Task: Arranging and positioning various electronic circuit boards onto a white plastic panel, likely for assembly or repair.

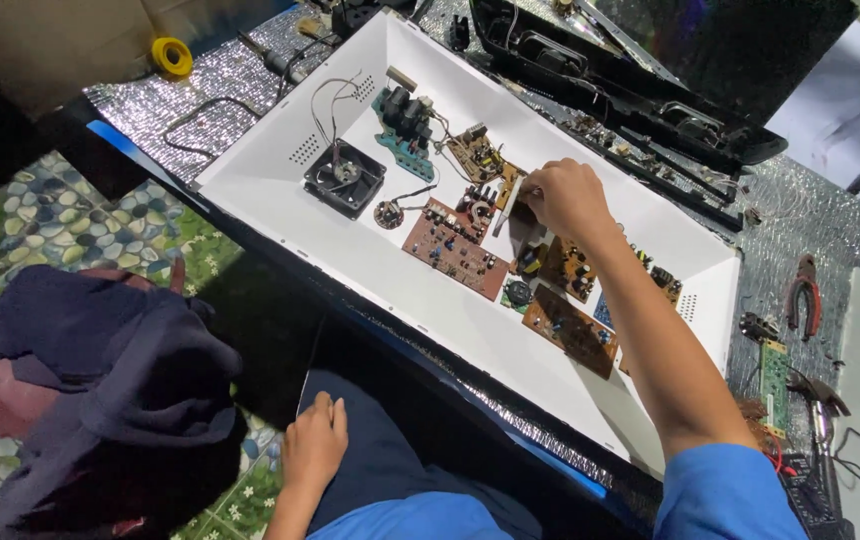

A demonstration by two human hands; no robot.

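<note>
Right hand (562, 198): reached into a shallow white rectangular tray (420, 290), fingers curled and pinching a slim white pen-shaped tool (508, 207) that angles down to its left. Just beyond its fingertips: a reddish-brown circuit board (455, 248); farther left, a square black cooling fan (345, 177). Below its wrist: a brown circuit board (572, 328). Left hand (314, 442): fingers loosely together, resting palm-down on a dark blue trouser leg (390, 470), holding nothing.

Red-handled pliers (803, 292) lie right; a yellow tape roll (172, 55) far left.
</note>
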